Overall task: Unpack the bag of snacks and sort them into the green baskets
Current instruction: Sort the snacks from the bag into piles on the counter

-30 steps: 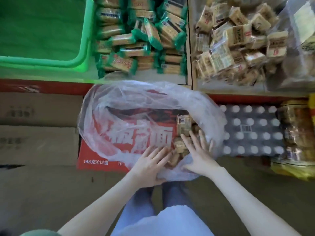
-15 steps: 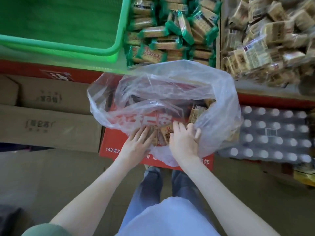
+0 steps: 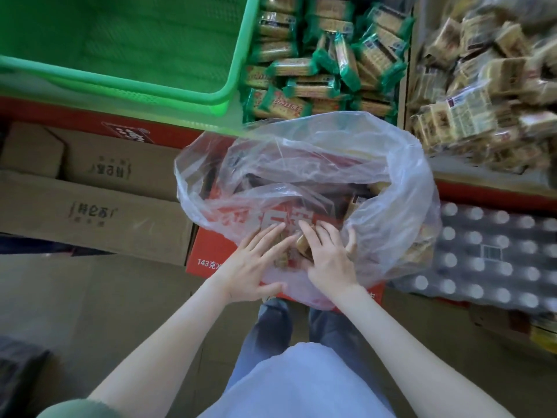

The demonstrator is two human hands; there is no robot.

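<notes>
Hands working at the near lip of the clear plastic bag, which sits on a red carton below the shelf. Left hand lies flat on the film, fingers straight and spread, thumb out along the near edge, gripping nothing. Right hand has its fingers bent over the small brown packets in the bag's near corner; whether it has actually closed on one cannot be told through the plastic. Green basket at upper left holds nothing visible; green-wrapped biscuits and tan packets fill the sections to its right. Judgement: step in hand is gathering the last packets for lifting out. Best done by pinning the film down with the left palm so it does not ride up, scooping the packets together with the right, then matching them to the tan pile by wrapper before release. Risk: loose film snagging and spilling packets over the carton edge. Against one second ago: both hands have drawn closer together toward the near corner, the right no longer reaching out to the side, and the bag stands more bunched, hiding most of the carton lettering.
</notes>
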